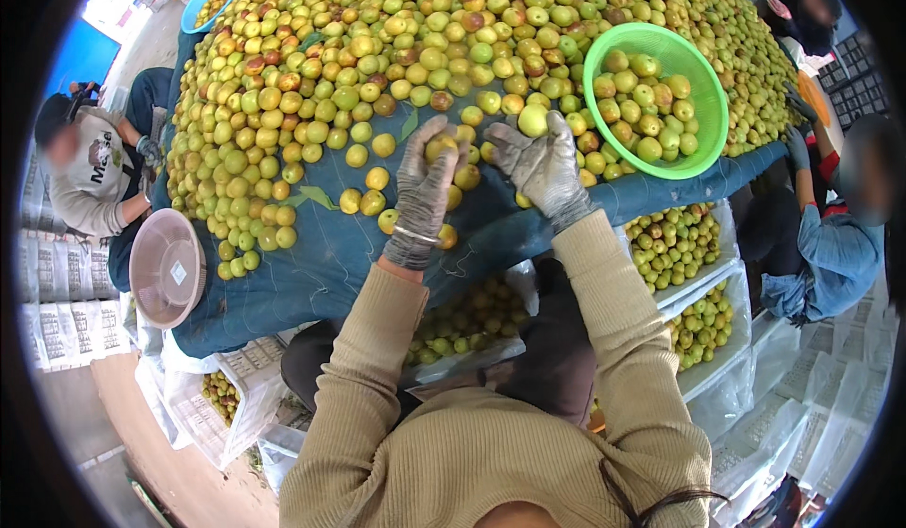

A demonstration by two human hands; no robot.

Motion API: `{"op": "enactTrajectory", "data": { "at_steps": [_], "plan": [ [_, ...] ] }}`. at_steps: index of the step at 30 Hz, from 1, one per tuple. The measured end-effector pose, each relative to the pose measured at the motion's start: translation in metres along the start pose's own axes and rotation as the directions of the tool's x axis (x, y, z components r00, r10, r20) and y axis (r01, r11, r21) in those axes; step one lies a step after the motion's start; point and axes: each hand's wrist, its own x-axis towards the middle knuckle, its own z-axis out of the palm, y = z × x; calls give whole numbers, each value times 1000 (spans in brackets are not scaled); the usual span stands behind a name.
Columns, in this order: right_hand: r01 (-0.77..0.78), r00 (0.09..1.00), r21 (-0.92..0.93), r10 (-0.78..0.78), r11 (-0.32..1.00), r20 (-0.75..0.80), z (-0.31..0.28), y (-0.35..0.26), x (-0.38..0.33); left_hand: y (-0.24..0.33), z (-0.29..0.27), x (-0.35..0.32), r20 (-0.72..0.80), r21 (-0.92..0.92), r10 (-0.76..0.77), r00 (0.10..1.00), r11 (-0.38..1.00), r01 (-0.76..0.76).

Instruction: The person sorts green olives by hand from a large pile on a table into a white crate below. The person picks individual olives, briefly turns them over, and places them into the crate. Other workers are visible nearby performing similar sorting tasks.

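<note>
A big heap of small yellow-green round fruits (396,47), some with brown patches, lies on a blue cloth (321,264). My left hand (425,184), in a grey knit glove, is curled over a few fruits at the heap's near edge. My right hand (540,165), also gloved, holds one green fruit (532,119) between its fingertips, just left of a bright green plastic basket (710,103) partly filled with fruits. My beige sleeves reach up from the lower edge.
A pink basket (156,268) lies at the cloth's left edge and a blue basket (193,9) at the far left. White boxes of fruits (675,245) stand below the table. One person sits at the left (94,174), others work at the right (835,250).
</note>
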Motion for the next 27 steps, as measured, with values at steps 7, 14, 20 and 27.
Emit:
{"op": "enactTrajectory", "data": {
  "at_steps": [7, 14, 20, 27],
  "plan": [
    [-3, 996, 102, 12, 995, -85, 24, 4, -29, -6, 28, 3, 233, 398, 245, 941, 859, -322],
    [289, 919, 131, -236, 948, -315, 1, -109, -9, 19, -91, -26, -195, 644, 264, 945, 761, -80],
    [388, 839, -220, -442, 895, -318, 0, -146, -15, 29, -174, -49, -409, 579, 223, 885, 813, 63],
    [-159, 986, -664, -153, -731, -68, 8, -13, -59, 13, -194, -58, -366, 616, 176, 914, 782, 96]
  ]
}}
